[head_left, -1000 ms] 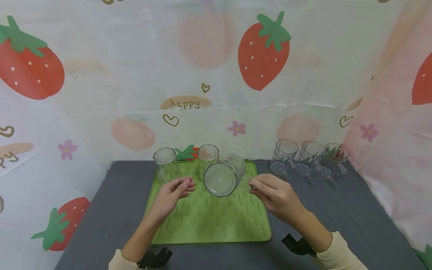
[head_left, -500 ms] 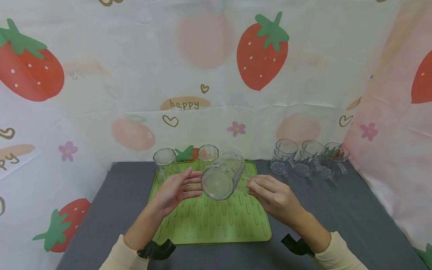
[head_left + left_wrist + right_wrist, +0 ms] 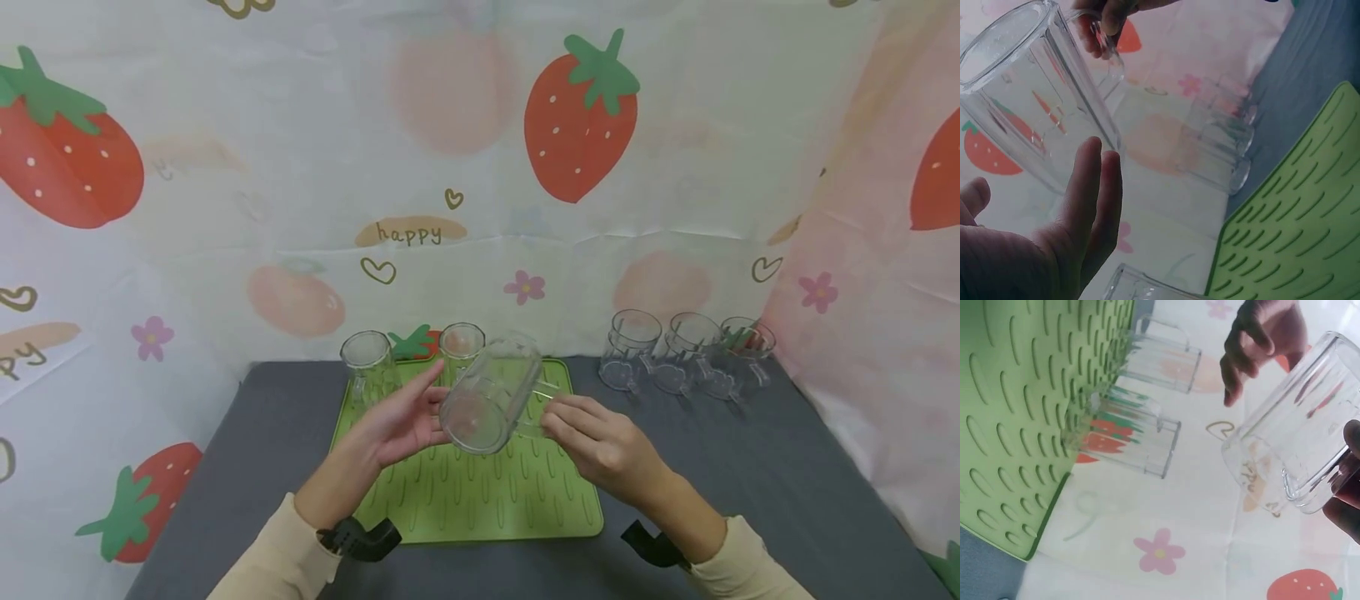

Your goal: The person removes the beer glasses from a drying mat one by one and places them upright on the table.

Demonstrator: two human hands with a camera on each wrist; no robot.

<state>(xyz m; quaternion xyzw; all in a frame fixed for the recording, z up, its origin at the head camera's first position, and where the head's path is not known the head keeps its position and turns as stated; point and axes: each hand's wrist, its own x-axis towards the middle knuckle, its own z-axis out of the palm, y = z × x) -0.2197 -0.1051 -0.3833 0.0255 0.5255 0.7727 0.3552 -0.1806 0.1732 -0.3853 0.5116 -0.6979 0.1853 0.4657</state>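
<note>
A clear glass mug hangs tilted above the green ridged mat, one round end lower and towards me. My right hand grips its handle from the right, the fingertips curled round the glass. Just left of the mug is my left hand, fingers extended and thumb up. In the left wrist view, the fingers of that hand reach up beside the mug; whether they touch it I cannot tell. The right wrist view shows the mug with the left hand beyond it.
Two glass mugs stand at the mat's back edge, one at the left corner and one near the middle. Three more glass mugs stand in a row at the back right of the grey table. A strawberry-print cloth hangs behind.
My left hand has moved right to the mug's side, its fingers spreading and straightening. The mug has come slightly lower and left, its tilt changing, while the right hand keeps hold of the handle.
</note>
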